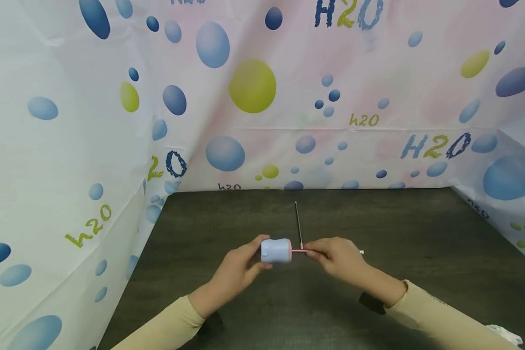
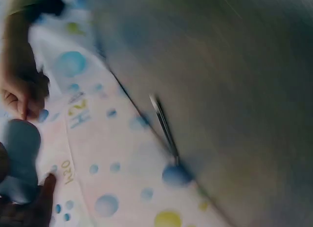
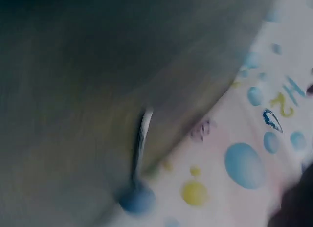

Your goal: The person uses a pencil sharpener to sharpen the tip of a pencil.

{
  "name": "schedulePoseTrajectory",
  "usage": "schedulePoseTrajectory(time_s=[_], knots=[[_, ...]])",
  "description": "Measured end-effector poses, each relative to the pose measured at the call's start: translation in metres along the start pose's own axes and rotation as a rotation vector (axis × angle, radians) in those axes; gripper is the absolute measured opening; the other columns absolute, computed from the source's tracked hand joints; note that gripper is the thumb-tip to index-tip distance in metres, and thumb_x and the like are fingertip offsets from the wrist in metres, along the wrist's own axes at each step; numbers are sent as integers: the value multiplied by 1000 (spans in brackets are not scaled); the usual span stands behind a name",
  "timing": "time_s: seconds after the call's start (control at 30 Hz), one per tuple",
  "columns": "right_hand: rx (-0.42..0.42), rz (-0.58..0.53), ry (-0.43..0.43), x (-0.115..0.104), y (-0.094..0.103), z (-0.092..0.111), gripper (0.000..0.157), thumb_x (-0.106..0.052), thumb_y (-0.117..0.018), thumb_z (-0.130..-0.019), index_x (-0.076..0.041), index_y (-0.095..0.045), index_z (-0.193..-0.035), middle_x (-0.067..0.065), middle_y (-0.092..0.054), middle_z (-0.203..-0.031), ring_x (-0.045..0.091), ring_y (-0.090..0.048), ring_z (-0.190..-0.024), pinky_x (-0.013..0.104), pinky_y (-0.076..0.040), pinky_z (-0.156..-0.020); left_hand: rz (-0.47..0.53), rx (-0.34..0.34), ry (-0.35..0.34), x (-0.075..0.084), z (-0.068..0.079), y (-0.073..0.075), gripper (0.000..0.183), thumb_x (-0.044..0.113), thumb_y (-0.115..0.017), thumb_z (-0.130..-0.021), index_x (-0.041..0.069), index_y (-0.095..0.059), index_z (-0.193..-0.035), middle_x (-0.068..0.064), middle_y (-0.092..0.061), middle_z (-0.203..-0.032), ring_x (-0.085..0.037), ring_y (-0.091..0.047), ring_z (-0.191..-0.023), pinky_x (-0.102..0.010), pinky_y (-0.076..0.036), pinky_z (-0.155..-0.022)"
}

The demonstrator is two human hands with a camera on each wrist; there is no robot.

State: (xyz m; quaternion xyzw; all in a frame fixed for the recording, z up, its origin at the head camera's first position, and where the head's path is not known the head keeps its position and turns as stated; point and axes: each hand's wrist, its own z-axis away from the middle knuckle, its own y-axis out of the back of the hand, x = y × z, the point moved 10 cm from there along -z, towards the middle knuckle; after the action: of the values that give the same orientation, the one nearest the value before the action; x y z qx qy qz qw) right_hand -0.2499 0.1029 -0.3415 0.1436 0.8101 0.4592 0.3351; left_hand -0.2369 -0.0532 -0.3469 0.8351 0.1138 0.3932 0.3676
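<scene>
My left hand point(image 1: 237, 266) holds a pale blue, rounded pencil sharpener point(image 1: 275, 251) with a pink end, thumb and fingers on opposite sides of it. From that pink end a thin red pencil point(image 1: 299, 250) runs level to the right. My right hand point(image 1: 343, 260) pinches the pencil close to the sharpener, and its white end shows beyond the knuckles. In the left wrist view the sharpener point(image 2: 22, 148) stands out against the patterned sheet, the right hand point(image 2: 22, 92) at its end. The pencil's tip is hidden.
A second slim, grey pencil-like stick point(image 1: 298, 223) lies on the dark wooden table point(image 1: 210, 218) just past the hands. White sheets with coloured spots point(image 1: 253, 160) enclose the back and sides. Something white and crumpled point(image 1: 505, 334) lies at the right front. Both wrist views are blurred.
</scene>
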Motion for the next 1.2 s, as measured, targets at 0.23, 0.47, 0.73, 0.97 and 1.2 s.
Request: schedulePoseTrajectory(time_s=[0.23, 0.47, 0.73, 0.97, 1.2], knots=[[-242, -401, -274, 25, -12, 7, 28, -18, -54, -101, 2, -72, -103, 0, -60, -69, -1, -35, -58, 19, -30, -51, 229, -118, 47, -7, -4, 0, 73, 23, -75, -87, 6, -39, -147, -21, -57, -139, -30, -68, -112, -35, -60, -90], [386, 538, 343, -38, 35, 11, 39, -19, -40, -107, -15, -75, -91, -6, -52, -65, 3, -33, -53, 15, -25, -44, 841, -380, 655, -54, 15, -33, 89, 64, -40, -97, -12, -41, -143, -30, -64, -126, -15, -75, -91, -29, -62, -80], [372, 558, 372, -43, 19, 11, 38, -13, -39, -103, -15, -75, -90, -7, -53, -62, 3, -36, -50, 15, -24, -41, 566, -279, 428, -36, 11, -17, 53, 23, -63, -97, -12, -51, -136, -33, -65, -120, -33, -73, -101, -26, -62, -77], [-256, -340, -226, 19, -16, -2, 26, -17, -57, -99, 3, -73, -98, 4, -62, -66, -3, -38, -56, 17, -29, -50, -324, 136, -306, 28, 10, 15, 65, 12, -88, -68, 3, -59, -126, -11, -73, -115, -18, -73, -94, -26, -61, -79], [-211, -287, -219, 25, -14, 4, 26, -21, -57, -100, -1, -73, -102, 3, -69, -79, -5, -41, -63, 17, -36, -55, 191, -78, 11, -7, 0, 3, 77, 19, -83, -80, 5, -42, -143, -19, -56, -137, -29, -66, -111, -28, -60, -85]])
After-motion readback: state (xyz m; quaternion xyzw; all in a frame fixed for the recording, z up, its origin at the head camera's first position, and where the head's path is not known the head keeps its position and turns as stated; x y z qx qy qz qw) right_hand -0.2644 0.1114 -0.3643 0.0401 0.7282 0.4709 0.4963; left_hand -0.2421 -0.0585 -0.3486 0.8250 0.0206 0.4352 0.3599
